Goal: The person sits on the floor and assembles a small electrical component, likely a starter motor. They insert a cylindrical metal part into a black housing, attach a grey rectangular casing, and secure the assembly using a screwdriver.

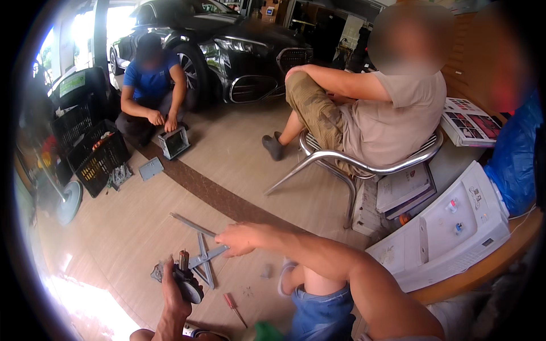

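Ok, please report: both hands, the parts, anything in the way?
Left hand holds dark mechanical part. Right hand at grey crossed-bar linkage, grip unclear. Red-handled screwdriver on floor, touching neither hand.

I saw silver-grey on the scissor linkage; my mechanism was mostly black, its cylinder perhaps coppery. The screwdriver was red-handled, the floor beige with a mottled brown band.

We can't see how the right hand grips the metal linkage; its fingers are in the way. Left hand hides part of the dark mechanism. Specks (near the screwdriver) too small for us. Seated person's head blurred. Car cropped up top, blue bag by the dark rim.
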A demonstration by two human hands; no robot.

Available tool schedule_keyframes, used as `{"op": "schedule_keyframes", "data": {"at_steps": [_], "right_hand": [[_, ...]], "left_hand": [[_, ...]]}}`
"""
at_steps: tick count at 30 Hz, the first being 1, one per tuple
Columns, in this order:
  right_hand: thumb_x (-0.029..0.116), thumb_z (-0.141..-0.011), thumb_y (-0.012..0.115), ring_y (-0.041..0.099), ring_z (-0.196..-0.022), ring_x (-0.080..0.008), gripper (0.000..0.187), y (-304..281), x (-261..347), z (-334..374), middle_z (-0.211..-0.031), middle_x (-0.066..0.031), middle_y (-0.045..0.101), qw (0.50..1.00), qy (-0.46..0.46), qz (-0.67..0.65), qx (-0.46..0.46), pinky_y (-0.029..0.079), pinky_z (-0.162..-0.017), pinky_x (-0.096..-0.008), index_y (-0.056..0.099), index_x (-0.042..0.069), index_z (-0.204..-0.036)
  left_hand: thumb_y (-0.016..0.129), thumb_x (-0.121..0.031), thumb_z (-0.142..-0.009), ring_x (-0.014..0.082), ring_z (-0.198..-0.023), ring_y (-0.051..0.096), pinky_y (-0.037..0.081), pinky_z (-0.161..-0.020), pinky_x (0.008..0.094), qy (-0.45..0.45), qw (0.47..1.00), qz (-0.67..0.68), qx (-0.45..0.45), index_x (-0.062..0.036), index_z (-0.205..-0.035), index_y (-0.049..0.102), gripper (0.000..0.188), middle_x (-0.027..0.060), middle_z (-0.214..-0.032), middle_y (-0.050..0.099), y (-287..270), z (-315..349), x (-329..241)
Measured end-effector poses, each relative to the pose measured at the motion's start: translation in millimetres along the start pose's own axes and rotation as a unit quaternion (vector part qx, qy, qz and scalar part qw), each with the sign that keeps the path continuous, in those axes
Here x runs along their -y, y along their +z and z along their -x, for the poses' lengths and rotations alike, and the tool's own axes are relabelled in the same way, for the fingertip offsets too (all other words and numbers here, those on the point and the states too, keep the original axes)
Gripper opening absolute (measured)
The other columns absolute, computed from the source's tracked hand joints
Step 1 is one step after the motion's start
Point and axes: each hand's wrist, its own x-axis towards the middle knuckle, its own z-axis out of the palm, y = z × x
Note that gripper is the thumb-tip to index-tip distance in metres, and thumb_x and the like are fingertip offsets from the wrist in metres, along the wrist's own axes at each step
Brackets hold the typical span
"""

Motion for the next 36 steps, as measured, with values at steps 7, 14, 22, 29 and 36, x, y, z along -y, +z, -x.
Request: {"op": "schedule_keyframes", "data": {"at_steps": [7, 14, 22, 29, 36], "right_hand": [[0.032, -0.088, 0.07, 0.068, -0.101, -0.0348, 0.052, -6.7, 32.4, 1.1, -0.109, -0.021, 0.07, 0.988, -0.094, -0.117, 0.016, 0.054, -0.085, -0.0428, 0.057, 0.002, -0.129], [0.038, -0.088, 0.074, 0.07, -0.097, -0.0272, 0.054, -17.5, 58.1, 4.8, -0.105, -0.0188, 0.072, 0.943, -0.177, -0.279, -0.042, 0.054, -0.086, -0.0377, 0.06, 0.0, -0.124], [0.038, -0.086, 0.076, 0.071, -0.094, -0.0256, 0.047, -21.7, 64.8, -4.7, -0.1, -0.0196, 0.073, 0.946, -0.14, -0.27, -0.111, 0.053, -0.083, -0.036, 0.07, -0.001, -0.111], [0.034, -0.083, 0.077, 0.071, -0.093, -0.0294, 0.043, -23.5, 60.7, -2.7, -0.099, -0.0208, 0.073, 0.955, -0.125, -0.246, -0.108, 0.053, -0.085, -0.0363, 0.071, -0.001, -0.109], [0.03, -0.082, 0.078, 0.07, -0.097, -0.0303, 0.042, -25.8, 61.7, 0.7, -0.102, -0.0216, 0.072, 0.955, -0.146, -0.238, -0.098, 0.053, -0.087, -0.0368, 0.07, -0.001, -0.11]], "left_hand": [[0.058, -0.057, -0.088, 0.0225, -0.058, 0.06, 0.052, -0.055, 0.0374, 0.005, 0.999, -0.023, -0.024, -0.0068, -0.089, 0.063, 0.05, 0.0075, -0.07, 0.061, -0.3, 11.7, -3.8], [0.052, -0.038, -0.098, 0.02, -0.065, 0.065, 0.053, -0.058, 0.0338, 0.017, 0.999, 0.033, 0.028, -0.004, -0.105, 0.065, 0.037, 0.0086, -0.081, 0.067, 26.5, 8.7, -9.9], [0.062, -0.04, -0.093, 0.0166, -0.067, 0.064, 0.049, -0.061, 0.0295, 0.058, 0.997, -0.045, -0.031, 0.001, -0.095, 0.068, 0.041, 0.0092, -0.079, 0.067, 26.6, 5.2, -14.5], [0.062, -0.04, -0.093, 0.016, -0.067, 0.063, 0.048, -0.061, 0.0302, 0.048, 0.995, -0.084, -0.027, 0.002, -0.095, 0.069, 0.043, 0.008, -0.08, 0.067, 28.1, 1.0, -10.3], [0.059, -0.045, -0.097, 0.0133, -0.067, 0.063, 0.048, -0.06, 0.0277, 0.069, 0.988, -0.14, -0.006, 0.004, -0.092, 0.069, 0.05, 0.008, -0.078, 0.067, 27.2, 5.2, -17.1]]}}
